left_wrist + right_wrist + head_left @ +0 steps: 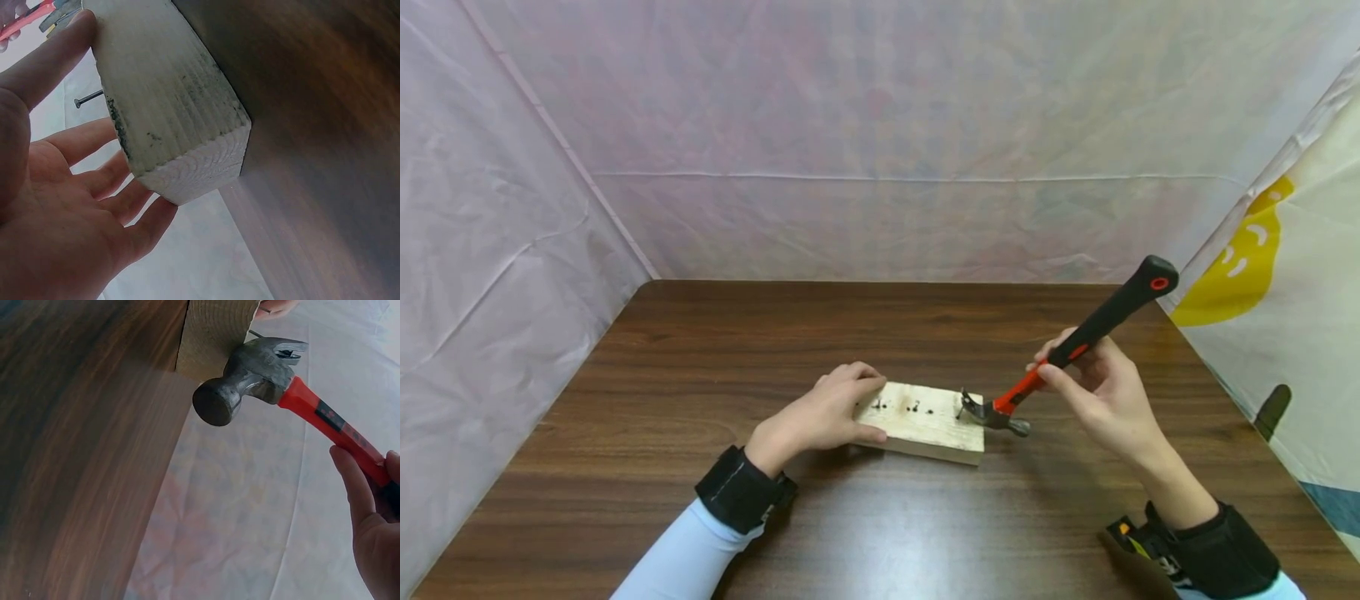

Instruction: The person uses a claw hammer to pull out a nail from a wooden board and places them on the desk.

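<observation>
Left hand grips wooden block at left end, thumb near side, fingers far side. Block flat on table. Right hand fingers curled round hammer handle, claw at block's right end.

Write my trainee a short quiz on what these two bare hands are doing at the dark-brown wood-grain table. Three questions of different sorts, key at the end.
1. Fill in the blank: In the head view, the left hand grips the pale rectangular wooden block by its ____ end.
2. Multiple choice: What does the right hand hold?
A) wooden mallet
B) metal-headed claw hammer with a black-and-red handle
C) yellow screwdriver
3. True or false: The hammer's round striking face is nearer the left hand than its claw is.

Key: 1. left. 2. B. 3. False; the claw is nearer.
</observation>
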The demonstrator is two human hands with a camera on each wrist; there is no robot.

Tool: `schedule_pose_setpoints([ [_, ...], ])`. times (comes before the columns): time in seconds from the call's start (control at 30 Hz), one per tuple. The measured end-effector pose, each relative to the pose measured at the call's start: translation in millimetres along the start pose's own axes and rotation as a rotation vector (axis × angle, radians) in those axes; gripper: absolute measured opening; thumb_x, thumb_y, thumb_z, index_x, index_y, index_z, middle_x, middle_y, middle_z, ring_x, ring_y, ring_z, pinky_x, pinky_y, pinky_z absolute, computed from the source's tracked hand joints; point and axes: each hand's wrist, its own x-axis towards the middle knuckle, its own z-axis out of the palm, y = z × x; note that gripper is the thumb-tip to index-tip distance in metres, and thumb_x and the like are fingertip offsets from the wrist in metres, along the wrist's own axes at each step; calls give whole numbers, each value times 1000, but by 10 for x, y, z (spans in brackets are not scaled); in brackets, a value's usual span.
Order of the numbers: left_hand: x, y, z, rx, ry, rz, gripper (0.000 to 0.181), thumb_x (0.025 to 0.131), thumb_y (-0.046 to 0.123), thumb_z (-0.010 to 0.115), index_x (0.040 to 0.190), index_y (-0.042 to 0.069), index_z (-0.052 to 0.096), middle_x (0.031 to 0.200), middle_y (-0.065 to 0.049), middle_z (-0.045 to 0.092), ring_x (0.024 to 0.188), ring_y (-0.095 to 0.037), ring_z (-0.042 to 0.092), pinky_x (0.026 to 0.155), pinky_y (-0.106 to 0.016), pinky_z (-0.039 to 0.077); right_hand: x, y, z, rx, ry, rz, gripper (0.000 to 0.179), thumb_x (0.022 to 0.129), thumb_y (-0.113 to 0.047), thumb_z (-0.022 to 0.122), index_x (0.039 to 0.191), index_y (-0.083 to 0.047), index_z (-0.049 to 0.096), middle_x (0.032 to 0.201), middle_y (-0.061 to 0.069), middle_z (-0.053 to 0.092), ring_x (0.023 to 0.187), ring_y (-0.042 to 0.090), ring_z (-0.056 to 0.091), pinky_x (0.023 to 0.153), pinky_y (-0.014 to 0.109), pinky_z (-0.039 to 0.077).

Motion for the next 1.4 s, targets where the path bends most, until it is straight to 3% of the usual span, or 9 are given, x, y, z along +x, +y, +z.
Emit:
schedule_pose_setpoints([
  [0.2,-12,8,-15,-4,5,3,75,86,33,85,144,-4,55,141,-20,53,130,-37,49,104,-58,40,5,37,-42,69,-18,-21,28,90,25,61,113,16,49,105,24,62,93,24,73,77,34,60],
  [0.43,-12,13,-13,-12,2,2,75,87,33,85,144,-4,55,141,-20,52,130,-37,49,104,-58,40,0,35,-62,48,-14,-24,27,90,23,61,113,14,51,103,23,63,93,23,73,77,30,59],
  [0.83,-3,-6,2,4,10,15,76,86,34,85,143,-5,56,140,-20,53,129,-37,49,103,-57,40,7,-9,-109,85,6,27,25,92,23,59,114,18,48,104,18,63,96,24,72,75,37,60],
  [1.4,-16,19,-16,-3,-6,4,75,88,34,84,146,-4,54,142,-19,52,131,-36,48,106,-57,39,56,3,6,120,1,4,26,92,23,59,114,16,48,104,21,64,94,24,73,75,36,60],
])
